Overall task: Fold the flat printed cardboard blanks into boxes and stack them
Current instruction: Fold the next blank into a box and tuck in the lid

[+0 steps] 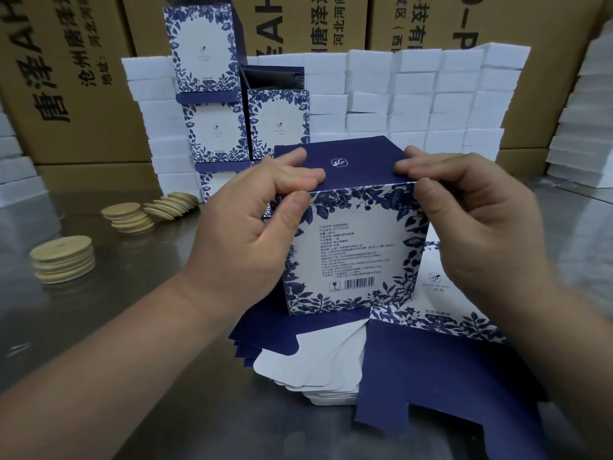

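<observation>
Blue floral box [351,247] is upright, right over the pile of flat blanks [441,366] at the near right of the steel surface [132,327]. Left hand [252,224] and right hand [464,220] each have a closed grip pinching one top corner of it.

Brown cartons [76,88] read 唐泽 and 沧州.

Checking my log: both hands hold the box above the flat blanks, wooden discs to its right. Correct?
No: the head view shows the wooden discs left of the box. The left hand and right hand do hold it above the flat blanks.
</observation>
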